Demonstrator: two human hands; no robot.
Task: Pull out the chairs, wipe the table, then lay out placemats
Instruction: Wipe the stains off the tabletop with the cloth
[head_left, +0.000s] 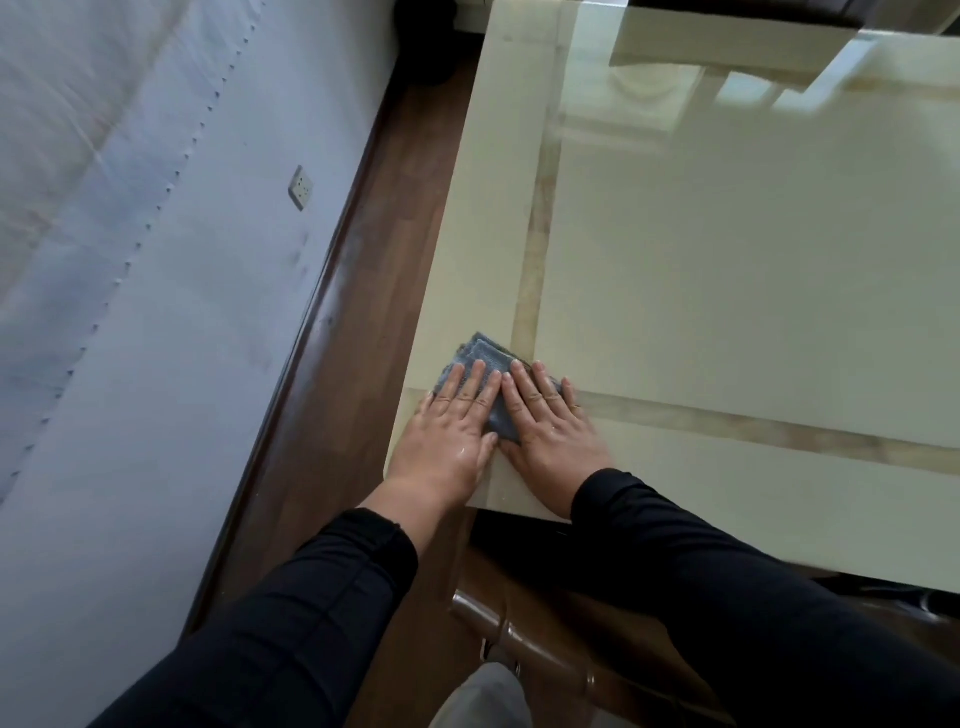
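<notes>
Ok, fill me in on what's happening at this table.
A person in black sleeves presses both hands flat on a folded grey-blue cloth at the near left corner of the glossy cream table. The left hand and right hand lie side by side on it. No placemats are in view.

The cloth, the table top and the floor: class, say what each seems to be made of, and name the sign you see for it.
The cloth: soft blue-grey looped fabric, probably microfibre or terry; folded layers show at its far corner.
The table top: hard, glossy cream surface, perhaps glass or lacquer; it mirrors the room, with tan marbled inlay strips.
The floor: dark brown wood or laminate; plank lines show.
</notes>
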